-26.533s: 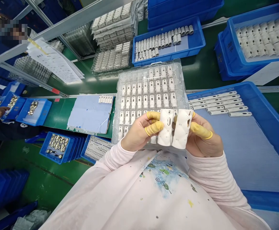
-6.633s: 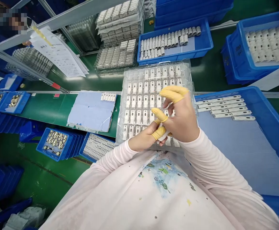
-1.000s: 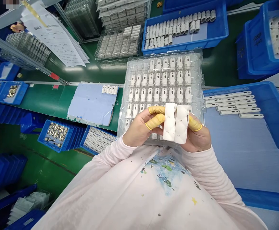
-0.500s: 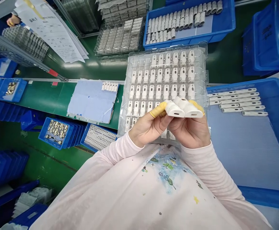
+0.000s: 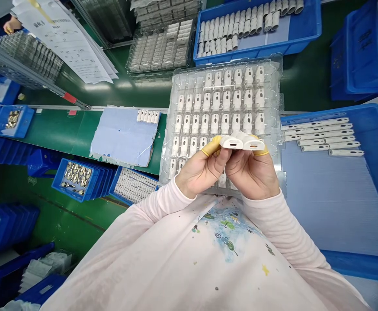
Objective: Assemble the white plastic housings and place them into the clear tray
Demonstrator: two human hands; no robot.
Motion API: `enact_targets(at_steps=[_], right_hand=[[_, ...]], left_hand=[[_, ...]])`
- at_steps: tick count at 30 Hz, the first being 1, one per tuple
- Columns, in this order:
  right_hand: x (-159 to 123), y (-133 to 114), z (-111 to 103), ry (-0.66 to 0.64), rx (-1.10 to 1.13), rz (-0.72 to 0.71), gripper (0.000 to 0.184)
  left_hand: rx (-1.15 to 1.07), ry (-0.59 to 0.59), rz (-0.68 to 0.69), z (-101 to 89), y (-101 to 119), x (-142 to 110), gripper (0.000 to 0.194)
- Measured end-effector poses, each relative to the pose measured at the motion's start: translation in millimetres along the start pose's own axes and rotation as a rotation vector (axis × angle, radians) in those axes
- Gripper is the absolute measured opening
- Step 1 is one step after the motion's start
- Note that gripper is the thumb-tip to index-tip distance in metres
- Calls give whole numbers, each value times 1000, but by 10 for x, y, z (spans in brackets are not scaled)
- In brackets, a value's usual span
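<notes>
Two white plastic housings, a left one [image 5: 230,142] and a right one [image 5: 253,143], are held side by side with their slotted ends toward me. My left hand [image 5: 202,170] pinches the left housing, a yellow finger cot on one finger. Around the right housing close the fingers of my right hand [image 5: 255,175], also with yellow cots. Both hands are over a clear plastic tray [image 5: 180,80], its pockets filled with rows of similar white housings [image 5: 225,124]. My hands and the held pieces hide part of its lower rows.
On the right, a blue bin [image 5: 375,125] holds long white pieces [image 5: 325,130]. Behind the tray stands another blue bin [image 5: 301,42] with white tubular parts. A blue-grey sheet [image 5: 120,136] carries several small white parts. Papers [image 5: 65,41] hang at upper left; a co-worker's hand [image 5: 12,24] shows beyond.
Both housings have shifted slightly left and tilted, so their slotted ends face me more squarely. My right hand has moved a little left along with them.
</notes>
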State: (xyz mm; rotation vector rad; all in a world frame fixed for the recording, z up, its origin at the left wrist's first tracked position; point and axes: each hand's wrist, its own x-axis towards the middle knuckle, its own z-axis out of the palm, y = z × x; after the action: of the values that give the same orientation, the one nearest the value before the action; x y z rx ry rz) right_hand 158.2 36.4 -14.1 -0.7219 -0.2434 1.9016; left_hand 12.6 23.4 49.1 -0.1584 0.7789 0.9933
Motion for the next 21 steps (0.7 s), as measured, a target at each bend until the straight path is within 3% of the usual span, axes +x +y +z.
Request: enact_targets(at_steps=[3,8,11,14,18,21], right_hand=[[17,-4,-10,-61,-1,-3,4],[46,-21,-19,-34,6,30,8],[55,-61,-17,-75,-78,34,4],[91,-158,-6,-69,-202,51,13],[325,-372,40,-53,-498,-61,25],[733,-531,145,-35,-674,-176,25]], left_hand=[[-26,30,-15,34,10,1,31],[-19,17,-10,-4,6,74,32],[25,-16,20,-58,3,113,30],[117,-45,77,-131,72,134,27],[305,-68,255,-255,399,273,5],[484,-32,456,-297,820,566,18]])
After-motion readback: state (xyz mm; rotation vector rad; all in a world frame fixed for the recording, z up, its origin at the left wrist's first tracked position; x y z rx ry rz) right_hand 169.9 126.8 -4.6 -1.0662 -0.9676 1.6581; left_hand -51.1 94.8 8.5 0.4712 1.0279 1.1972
